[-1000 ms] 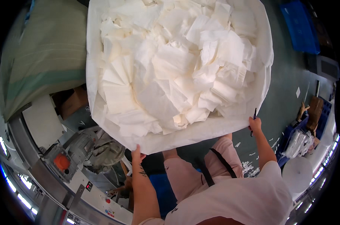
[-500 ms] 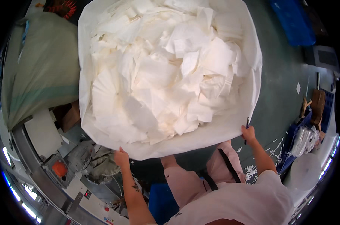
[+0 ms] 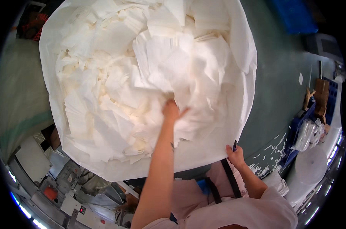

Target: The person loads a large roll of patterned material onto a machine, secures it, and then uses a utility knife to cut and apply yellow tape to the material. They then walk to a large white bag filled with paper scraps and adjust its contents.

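Note:
A large white bag gapes wide in front of me, filled with loose white sheets of thin, fabric-like material. My left hand reaches in over the near rim and touches the sheets near the middle. Motion smears it; the thumb sticks out to the right, and the fingertips are partly lost among the sheets. At the bag's near right corner, my right hand is closed on the rim. A dark pen pokes up out of that same fist.
Machinery with an orange part stands at the lower left, below a large green-grey sack. White scraps litter the green floor on the right. Beyond them are a blue crate, clear plastic packs and a white roll.
My left hand has gone from the near left rim into the bag, among the sheets. Sheets in the middle have shifted. My right hand still grips the rim and pen; the whole view has shifted.

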The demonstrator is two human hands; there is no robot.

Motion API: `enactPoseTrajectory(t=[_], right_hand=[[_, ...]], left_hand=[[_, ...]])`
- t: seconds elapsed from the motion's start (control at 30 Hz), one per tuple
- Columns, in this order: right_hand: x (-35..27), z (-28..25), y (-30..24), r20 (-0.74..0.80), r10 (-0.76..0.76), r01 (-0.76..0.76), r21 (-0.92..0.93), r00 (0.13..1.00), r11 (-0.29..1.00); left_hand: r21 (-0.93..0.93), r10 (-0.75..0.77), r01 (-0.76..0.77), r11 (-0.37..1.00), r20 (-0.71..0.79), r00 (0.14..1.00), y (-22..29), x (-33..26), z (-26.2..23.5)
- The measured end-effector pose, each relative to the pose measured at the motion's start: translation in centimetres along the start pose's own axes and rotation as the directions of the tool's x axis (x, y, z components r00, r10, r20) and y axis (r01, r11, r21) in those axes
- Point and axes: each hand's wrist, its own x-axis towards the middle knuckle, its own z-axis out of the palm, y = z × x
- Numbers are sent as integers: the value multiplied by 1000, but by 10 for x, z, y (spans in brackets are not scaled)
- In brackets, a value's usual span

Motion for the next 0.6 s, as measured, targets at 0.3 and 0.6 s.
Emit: enactPoseTrajectory(t=[0.3,0.6], right_hand=[[-6,12,-12,34,-248,250,-161,968,955],[-1,7,-9,56,-133,130,54,990,990]], left_hand=[[411,100,-313,856,463,881,-32,-49,153],[-69,232,-228,971,505,831,62,-115,-88]])
